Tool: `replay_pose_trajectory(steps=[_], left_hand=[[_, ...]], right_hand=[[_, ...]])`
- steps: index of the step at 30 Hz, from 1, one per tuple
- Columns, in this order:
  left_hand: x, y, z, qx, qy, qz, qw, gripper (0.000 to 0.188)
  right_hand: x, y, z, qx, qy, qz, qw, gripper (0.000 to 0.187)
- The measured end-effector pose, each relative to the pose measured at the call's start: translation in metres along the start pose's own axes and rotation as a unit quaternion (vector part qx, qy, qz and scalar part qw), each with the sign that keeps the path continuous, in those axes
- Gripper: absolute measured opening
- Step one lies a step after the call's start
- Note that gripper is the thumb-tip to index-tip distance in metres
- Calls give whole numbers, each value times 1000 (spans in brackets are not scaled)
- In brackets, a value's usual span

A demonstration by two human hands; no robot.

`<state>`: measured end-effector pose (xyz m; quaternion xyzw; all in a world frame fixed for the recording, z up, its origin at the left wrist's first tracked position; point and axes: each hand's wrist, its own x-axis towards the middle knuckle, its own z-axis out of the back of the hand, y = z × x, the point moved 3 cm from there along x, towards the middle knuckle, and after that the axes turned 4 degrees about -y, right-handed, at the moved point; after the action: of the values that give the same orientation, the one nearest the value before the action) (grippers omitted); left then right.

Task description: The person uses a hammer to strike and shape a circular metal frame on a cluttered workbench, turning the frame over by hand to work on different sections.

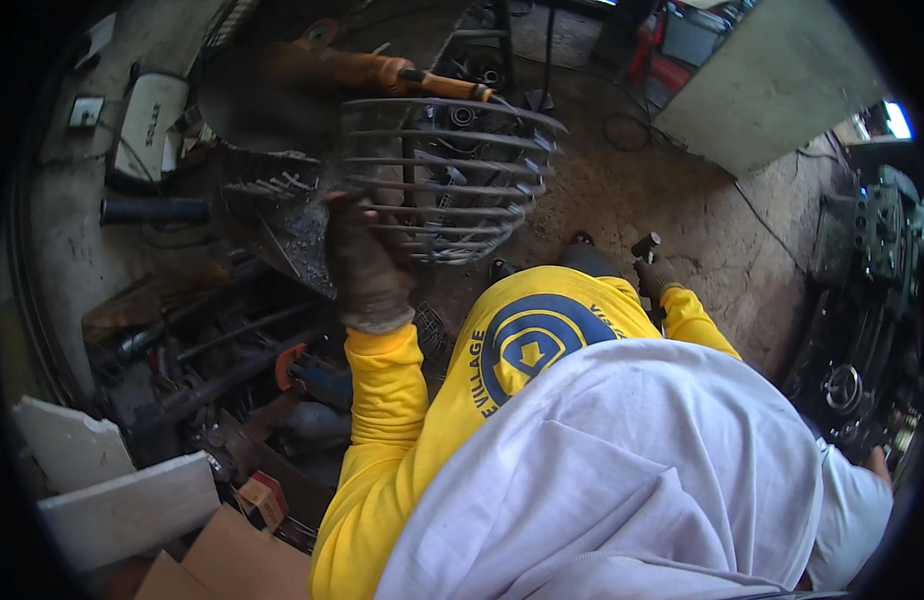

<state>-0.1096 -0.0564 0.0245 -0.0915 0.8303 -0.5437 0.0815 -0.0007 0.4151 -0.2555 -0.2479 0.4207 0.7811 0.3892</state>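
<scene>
We look down on a workshop with a brown, stained floor (702, 200) crossed by thin dark cables. Largest in our view are the person's yellow top (382, 480) and the pale lavender cloth (622, 470) overlapping it. At the upper right we see a broad pale panel (772, 85), and along the right edge a green machine (887, 220).

Ahead of the body is the thing being handled, a rounded metal frame of curved bars (442, 163), blurred in places. White board pieces (132, 505) and brown cardboard (242, 555) sit at the lower left. An orange tool (372, 70) with a cable shows just beyond the frame.

The gloved left hand (367, 255) is raised at the frame's near left side, its fingers closed in by the bars; blur keeps us from telling how firm that hold is. Nearer the body lies a blue and orange power tool (317, 375). The gloved right hand (658, 276), low beside the leg, is wrapped round a hammer (646, 245). Smallest, we find a reddish box (265, 500) beside the cardboard.
</scene>
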Motion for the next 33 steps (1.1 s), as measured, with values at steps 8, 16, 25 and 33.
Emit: replay_pose_trajectory(steps=[8,16,25,33], left_hand=[[-21,12,-66,324,-12,-85,942,35],[-5,25,-150,416,23,-75,906,37],[-9,53,-207,556,-2,-89,827,36],[-18,58,-184,450,-83,-31,889,39]], right_hand=[[-53,142,40,99,-19,190,977,37],[-115,262,105,293,160,426,841,32],[-89,272,129,108,174,561,802,33],[-83,267,121,40,191,549,813,35]])
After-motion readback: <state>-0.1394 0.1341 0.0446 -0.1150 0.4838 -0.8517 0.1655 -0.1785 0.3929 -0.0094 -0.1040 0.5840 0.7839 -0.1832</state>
